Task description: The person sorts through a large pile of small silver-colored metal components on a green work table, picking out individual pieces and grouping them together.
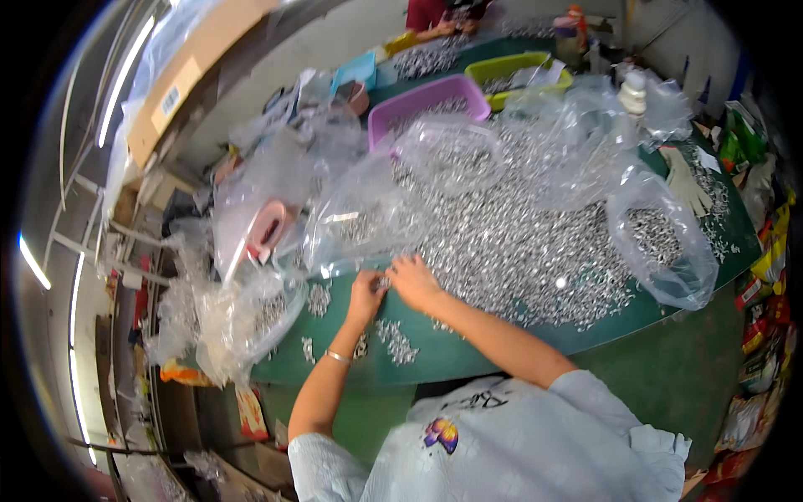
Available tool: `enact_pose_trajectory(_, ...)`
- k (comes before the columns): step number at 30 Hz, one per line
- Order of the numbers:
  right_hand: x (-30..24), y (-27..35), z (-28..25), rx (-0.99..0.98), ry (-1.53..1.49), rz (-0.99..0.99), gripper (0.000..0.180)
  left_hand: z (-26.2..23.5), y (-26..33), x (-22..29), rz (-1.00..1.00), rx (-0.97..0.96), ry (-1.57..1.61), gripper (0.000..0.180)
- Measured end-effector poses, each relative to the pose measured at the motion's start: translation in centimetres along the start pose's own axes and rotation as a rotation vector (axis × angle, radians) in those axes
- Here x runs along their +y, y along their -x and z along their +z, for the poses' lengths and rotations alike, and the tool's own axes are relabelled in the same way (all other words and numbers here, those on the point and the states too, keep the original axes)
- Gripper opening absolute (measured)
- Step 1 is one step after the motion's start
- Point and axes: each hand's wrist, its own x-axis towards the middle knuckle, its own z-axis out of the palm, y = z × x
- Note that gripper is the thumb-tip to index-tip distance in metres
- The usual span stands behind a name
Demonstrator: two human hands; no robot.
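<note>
A wide heap of small shiny silver metal parts (pixel 519 251) spreads over the green table (pixel 456 356). My left hand (pixel 365 294), with a bracelet on its wrist, is curled at the heap's near left edge, and a few small silver metal parts (pixel 383 284) show at its fingers. Close beside it, my right hand (pixel 414 283) rests at the edge of the heap, palm down with fingers somewhat spread. What lies under its fingertips is hidden. Small groups of the same parts (pixel 397 343) lie near my left forearm.
Clear plastic bags (pixel 364 226) with parts lie around the heap, one bag (pixel 669 280) at the right. Behind stand a purple basin (pixel 385 113) and a yellow-green basin (pixel 552 77). A glove (pixel 687 184) lies at right. Across the table is another person (pixel 425 21).
</note>
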Motion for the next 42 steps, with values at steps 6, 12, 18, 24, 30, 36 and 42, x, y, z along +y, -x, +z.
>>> enact_pose_trajectory(6, 1.0, 0.8, -0.3, 0.052, -0.048, -0.035, 0.022, 1.0, 0.2, -0.9, -0.067, -0.015, 0.154, 0.026)
enact_pose_trajectory(12, 2.1, 0.0, -2.1, 0.062, -0.169, -0.038, 0.014, -0.1, 0.1, 0.0, -0.192, -0.035, 0.678, 0.025)
enact_pose_trajectory(18, 3.0, -0.6, -4.1, 0.166, -0.284, 0.184, 0.009, -3.0, 1.1, 0.2, -0.062, -0.030, 0.289, 0.040)
enact_pose_trajectory(24, -0.1, -0.9, -2.8, 0.152, -0.158, -0.004, 0.021, -0.4, 0.7, -0.5, 0.211, -0.048, 0.086, 0.048)
enact_pose_trajectory(30, 0.5, 0.1, -3.7, -0.072, -0.189, -0.040, 0.013, -1.1, 1.5, -2.1, -0.142, -0.057, 0.751, 0.041)
enact_pose_trajectory(36, -0.1, -1.1, -3.7, 0.153, -0.236, 0.054, 0.018, -3.2, 2.2, -1.7, -0.085, -0.020, 0.273, 0.039)
enact_pose_trajectory(42, -1.9, -1.7, -2.3, -0.088, -0.071, -0.065, 0.024, -1.7, 2.8, -2.3, -0.015, -0.002, 0.141, 0.027)
